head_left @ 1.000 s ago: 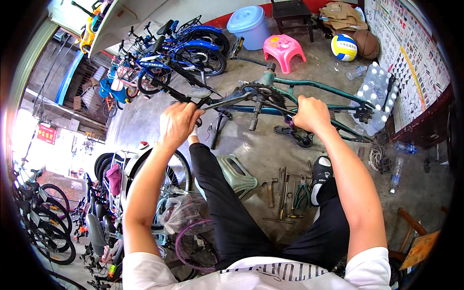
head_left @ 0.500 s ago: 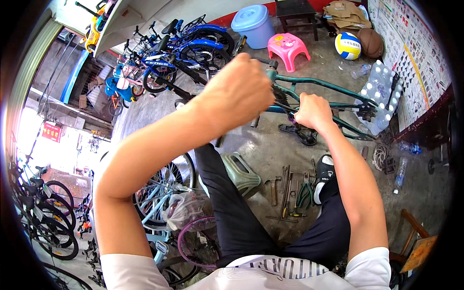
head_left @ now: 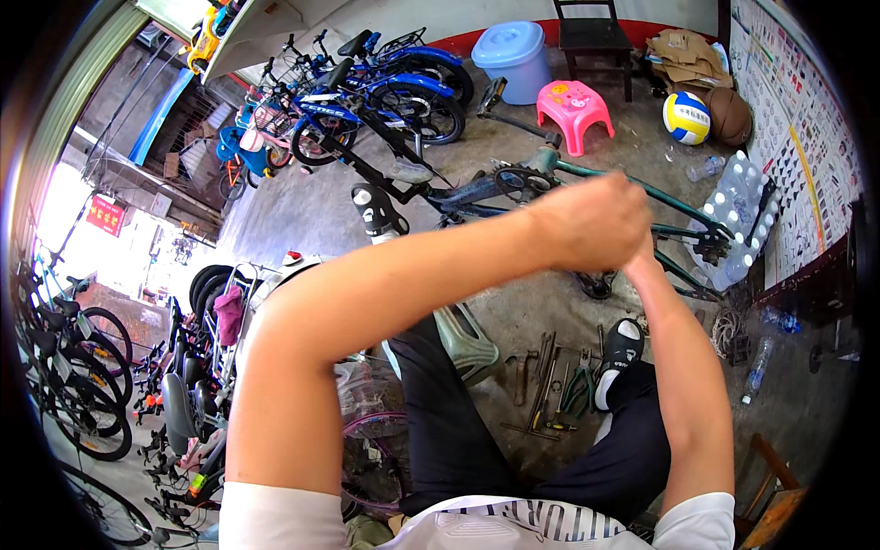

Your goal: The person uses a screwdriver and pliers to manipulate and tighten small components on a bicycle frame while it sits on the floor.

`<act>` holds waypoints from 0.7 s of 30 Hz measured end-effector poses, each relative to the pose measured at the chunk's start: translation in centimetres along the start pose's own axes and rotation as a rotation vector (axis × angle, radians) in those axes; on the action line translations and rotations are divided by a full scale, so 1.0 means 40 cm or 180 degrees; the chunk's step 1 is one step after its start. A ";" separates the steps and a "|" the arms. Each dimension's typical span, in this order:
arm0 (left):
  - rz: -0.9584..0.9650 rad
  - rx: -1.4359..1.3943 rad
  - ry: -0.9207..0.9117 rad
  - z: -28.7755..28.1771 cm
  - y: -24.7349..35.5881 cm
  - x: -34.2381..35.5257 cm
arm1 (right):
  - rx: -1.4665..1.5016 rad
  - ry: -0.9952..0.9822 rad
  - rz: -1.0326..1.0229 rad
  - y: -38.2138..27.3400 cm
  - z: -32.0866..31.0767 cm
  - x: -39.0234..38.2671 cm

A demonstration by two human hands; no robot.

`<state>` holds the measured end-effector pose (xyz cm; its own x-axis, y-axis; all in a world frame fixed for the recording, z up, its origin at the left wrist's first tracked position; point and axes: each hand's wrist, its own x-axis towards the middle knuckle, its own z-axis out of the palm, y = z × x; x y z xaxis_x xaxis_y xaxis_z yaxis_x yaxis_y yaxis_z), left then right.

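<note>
Bare grey concrete floor underfoot, stained and dusty, open to bright daylight at the far left. Poster-covered wall on the right. Blue bicycles parked at the back, more black-tyred ones lined along the left edge. Blue lidded bucket, dark chair, pink plastic stool and flattened cardboard against the back wall; volleyball beside a brown ball; shrink-wrapped pack of water bottles by the wall.

Dark green bicycle frame lying across the middle of the floor, crank and chainring toward its left end. Left hand raised in front of it, curled into a closed fist, blocking the view; anything inside the fist impossible to tell. Right hand tucked just behind and under that fist, almost wholly hidden, grip impossible to tell. Left forearm sweeping across the middle, covering much of the frame and floor.

Loose hand tools scattered on the concrete between the knees, green-handled pliers among them, black shoe just beside. Wooden stool at the lower right.
</note>
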<state>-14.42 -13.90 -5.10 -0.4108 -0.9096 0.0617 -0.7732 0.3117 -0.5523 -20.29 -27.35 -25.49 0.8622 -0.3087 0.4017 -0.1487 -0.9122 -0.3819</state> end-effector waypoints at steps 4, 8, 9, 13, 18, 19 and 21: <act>-0.0603 -0.0255 0.0092 -0.078 -0.168 -0.181 | 0.0106 -0.1313 0.0844 -0.160 -0.153 0.080; -0.1400 -0.0138 -0.0006 -0.086 -0.204 -0.332 | 0.0042 -0.1306 0.0863 -0.145 -0.158 0.079; -0.1583 -0.0113 0.0096 -0.075 -0.199 -0.351 | 0.0051 -0.1305 0.0876 -0.142 -0.157 0.079; -0.2049 -0.0400 0.0381 -0.032 -0.191 -0.401 | -0.0003 -0.1319 0.0850 -0.139 -0.141 0.077; -0.2308 -0.0365 -0.0188 0.041 -0.229 -0.471 | -0.0013 -0.1309 0.0881 -0.130 -0.141 0.078; -0.2441 -0.0396 -0.0308 0.065 -0.228 -0.503 | -0.0004 -0.1266 0.0885 -0.136 -0.136 0.080; -0.2701 -0.0347 -0.0861 0.146 -0.202 -0.582 | -0.0012 -0.1190 0.0895 -0.147 -0.128 0.082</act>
<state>4.20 3.14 -6.93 0.4372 -0.8751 0.2076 -0.8121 -0.4833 -0.3270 -19.06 -24.38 -17.66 0.9035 -0.4263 -0.0447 -0.4026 -0.8082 -0.4298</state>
